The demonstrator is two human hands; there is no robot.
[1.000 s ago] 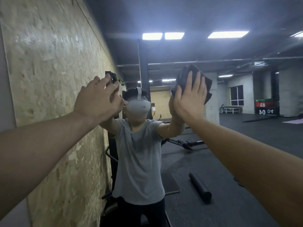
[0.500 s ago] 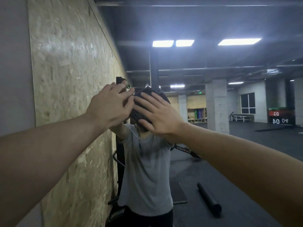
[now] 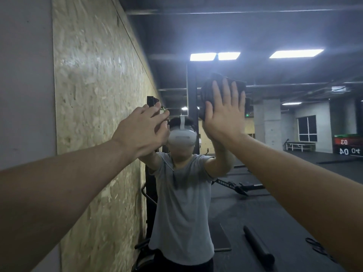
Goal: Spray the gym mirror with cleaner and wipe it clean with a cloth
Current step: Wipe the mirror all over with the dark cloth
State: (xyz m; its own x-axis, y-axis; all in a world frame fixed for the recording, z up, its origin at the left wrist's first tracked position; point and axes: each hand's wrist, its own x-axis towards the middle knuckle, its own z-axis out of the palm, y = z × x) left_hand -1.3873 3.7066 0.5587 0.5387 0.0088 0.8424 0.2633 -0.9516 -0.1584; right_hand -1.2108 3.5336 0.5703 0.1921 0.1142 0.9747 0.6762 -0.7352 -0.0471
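Over the last half second the right hand point(image 3: 224, 116), flat with straight fingers point(image 3: 225, 91), carried the dark folded cloth point(image 3: 208, 89) up and to the right across the large wall mirror point(image 3: 294, 173), away from the left hand point(image 3: 141, 132). The cloth had covered the reflected white headset point(image 3: 181, 137); the headset was exposed again. The view shifted slightly between frames.
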